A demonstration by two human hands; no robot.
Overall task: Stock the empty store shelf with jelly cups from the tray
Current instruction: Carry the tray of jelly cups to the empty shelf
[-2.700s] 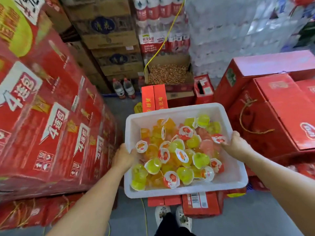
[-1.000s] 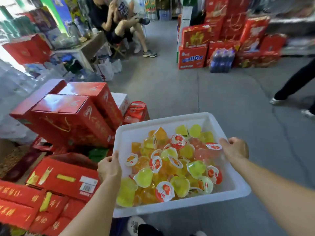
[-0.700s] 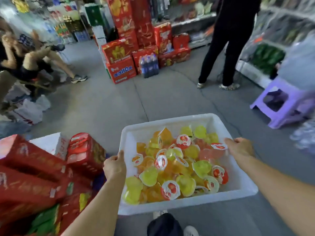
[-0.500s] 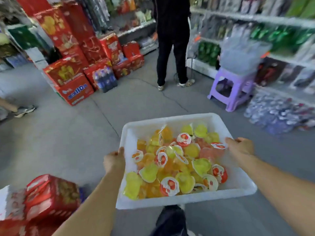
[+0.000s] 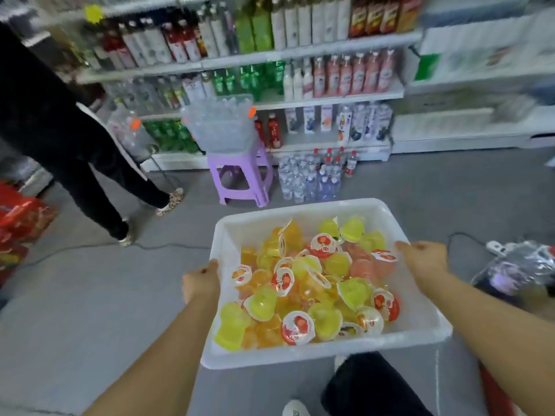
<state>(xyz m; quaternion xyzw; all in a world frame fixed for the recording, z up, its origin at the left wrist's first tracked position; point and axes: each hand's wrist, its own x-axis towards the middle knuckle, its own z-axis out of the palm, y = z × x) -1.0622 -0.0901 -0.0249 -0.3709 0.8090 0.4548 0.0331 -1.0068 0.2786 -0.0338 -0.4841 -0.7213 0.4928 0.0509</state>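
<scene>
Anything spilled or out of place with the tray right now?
Nothing spilled: the jelly cups lie heaped inside the tray, which the left hand and right hand hold level by its sides.

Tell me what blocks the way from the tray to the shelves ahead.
Between the tray and the shelves: a purple stool carrying a clear bin, with packs of water bottles beside it on the floor. A person stands left.

Shelf bottles (image 5: 300, 79) blurred, labels unreadable, bystander (image 5: 60, 139) cut off at top edge
</scene>
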